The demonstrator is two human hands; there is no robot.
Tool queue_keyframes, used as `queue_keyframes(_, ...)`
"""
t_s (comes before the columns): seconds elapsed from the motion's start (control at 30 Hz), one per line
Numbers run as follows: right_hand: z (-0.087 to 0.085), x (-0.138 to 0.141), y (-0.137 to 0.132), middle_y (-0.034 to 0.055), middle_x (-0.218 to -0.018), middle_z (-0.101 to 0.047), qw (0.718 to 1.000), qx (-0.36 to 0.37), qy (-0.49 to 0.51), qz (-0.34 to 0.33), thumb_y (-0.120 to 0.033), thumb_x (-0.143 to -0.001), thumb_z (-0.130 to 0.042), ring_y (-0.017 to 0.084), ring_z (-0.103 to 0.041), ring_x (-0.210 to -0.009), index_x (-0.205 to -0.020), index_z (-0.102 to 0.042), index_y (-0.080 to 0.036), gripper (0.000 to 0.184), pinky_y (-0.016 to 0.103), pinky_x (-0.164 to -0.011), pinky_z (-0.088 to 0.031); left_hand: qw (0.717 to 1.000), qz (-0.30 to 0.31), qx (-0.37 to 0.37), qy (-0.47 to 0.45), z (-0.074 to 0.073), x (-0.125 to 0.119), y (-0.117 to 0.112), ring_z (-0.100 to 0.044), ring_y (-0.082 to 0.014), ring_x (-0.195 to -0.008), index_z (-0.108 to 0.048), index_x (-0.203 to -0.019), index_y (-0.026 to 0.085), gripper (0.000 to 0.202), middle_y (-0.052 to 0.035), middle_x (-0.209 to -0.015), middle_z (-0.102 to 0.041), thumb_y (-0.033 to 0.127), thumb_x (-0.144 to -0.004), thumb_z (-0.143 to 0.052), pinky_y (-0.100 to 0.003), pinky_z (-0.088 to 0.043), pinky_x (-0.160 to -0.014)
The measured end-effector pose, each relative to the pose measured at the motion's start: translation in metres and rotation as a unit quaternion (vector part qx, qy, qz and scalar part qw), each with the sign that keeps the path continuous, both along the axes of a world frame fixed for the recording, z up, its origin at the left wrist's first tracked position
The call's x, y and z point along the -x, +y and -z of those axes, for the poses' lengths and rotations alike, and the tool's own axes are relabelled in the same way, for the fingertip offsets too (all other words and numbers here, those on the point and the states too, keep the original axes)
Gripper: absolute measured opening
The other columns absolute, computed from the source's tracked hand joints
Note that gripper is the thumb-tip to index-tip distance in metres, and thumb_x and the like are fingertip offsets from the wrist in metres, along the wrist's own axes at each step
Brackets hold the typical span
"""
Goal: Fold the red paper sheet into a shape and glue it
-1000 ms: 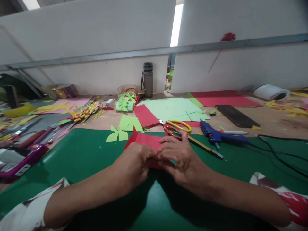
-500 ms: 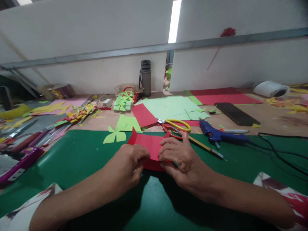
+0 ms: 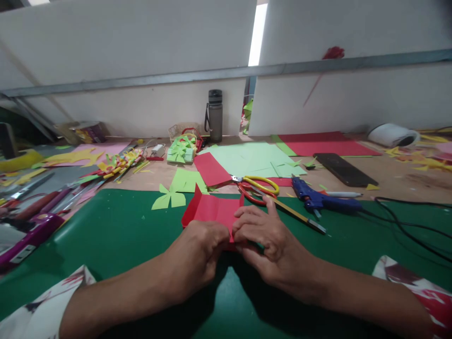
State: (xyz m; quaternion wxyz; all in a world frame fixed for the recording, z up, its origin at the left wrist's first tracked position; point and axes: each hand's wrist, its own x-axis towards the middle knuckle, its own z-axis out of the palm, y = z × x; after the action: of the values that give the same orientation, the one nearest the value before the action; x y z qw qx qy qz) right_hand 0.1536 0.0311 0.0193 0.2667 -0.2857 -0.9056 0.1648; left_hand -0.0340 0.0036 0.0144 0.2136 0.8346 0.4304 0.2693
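Note:
A folded piece of red paper with upturned sides rests at the middle of the green cutting mat. My left hand is closed on its near edge, the fingertips curled over the fold. At the right end of that edge, my right hand pinches the paper between thumb and fingers, its little finger raised. Just beyond lie yellow-and-red-handled scissors and a yellow cutter knife. A green paper leaf shape lies left of the red paper.
A blue glue gun with a black cord lies to the right, near a phone. Pale green sheets and a dark bottle stand behind. Tools and a purple device crowd the left.
My left hand has slid right along the near edge, closer to my right hand. More of the red paper's left side shows. My right hand has barely moved.

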Motion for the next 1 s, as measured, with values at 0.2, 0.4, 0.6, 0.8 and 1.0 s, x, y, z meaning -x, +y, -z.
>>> queue_keyframes(0.2,-0.001,-0.005,0.001,0.0071,-0.1,-0.067,0.999,0.029,-0.021,0.019,-0.014,-0.078,-0.057,0.028,-0.051,-0.112,-0.093,-0.061,-0.02,0.016,0.065,-0.101,-0.002,0.999,-0.034,-0.013,-0.002,0.005,0.004,0.003,-0.05,-0.0116,-0.054,-0.059,-0.073,0.013,0.022,-0.0046,-0.065,-0.062,0.009,-0.083,-0.04,-0.021,-0.036,-0.053)
queue_keyframes(0.4,-0.002,-0.005,0.005,0.0036,-0.1,-0.069,1.0,0.023,-0.018,-0.002,-0.003,-0.076,-0.05,0.027,-0.052,-0.112,-0.084,-0.064,-0.021,0.025,0.067,-0.101,-0.001,0.999,-0.033,0.006,0.003,0.002,0.004,0.002,-0.054,-0.0121,-0.055,-0.063,-0.076,0.013,0.025,-0.0048,-0.065,-0.064,0.011,-0.087,-0.04,-0.02,-0.039,-0.055)
queue_keyframes(0.6,-0.002,-0.003,0.007,0.0037,-0.097,-0.069,0.999,0.02,-0.027,-0.001,-0.008,-0.081,-0.05,0.03,-0.05,-0.115,-0.077,-0.064,-0.019,0.018,0.07,-0.098,-0.001,1.0,-0.022,0.008,-0.005,-0.001,0.002,0.002,-0.062,-0.0134,-0.06,-0.067,-0.081,0.015,0.022,-0.0054,-0.071,-0.069,0.01,-0.086,-0.045,-0.019,-0.044,-0.058)
queue_keyframes(0.8,0.009,-0.004,0.011,0.0044,-0.095,-0.07,0.999,-0.034,-0.025,0.001,-0.012,-0.084,-0.053,0.031,-0.051,-0.113,-0.079,-0.065,-0.02,0.016,0.068,-0.098,-0.005,1.0,-0.014,0.003,-0.008,0.002,0.003,0.004,-0.064,-0.0144,-0.059,-0.069,-0.08,0.014,0.023,-0.0064,-0.071,-0.071,0.012,-0.087,-0.047,-0.02,-0.044,-0.057)
queue_keyframes(1.0,0.017,-0.005,0.015,0.0034,-0.094,-0.068,0.995,-0.093,-0.008,-0.015,-0.014,-0.088,-0.049,0.029,-0.051,-0.114,-0.081,-0.064,-0.02,0.018,0.062,-0.099,-0.01,1.0,-0.013,0.023,-0.002,0.001,0.001,0.004,-0.06,-0.0132,-0.055,-0.069,-0.079,0.013,0.024,-0.005,-0.066,-0.068,0.016,-0.088,-0.047,-0.021,-0.04,-0.054)
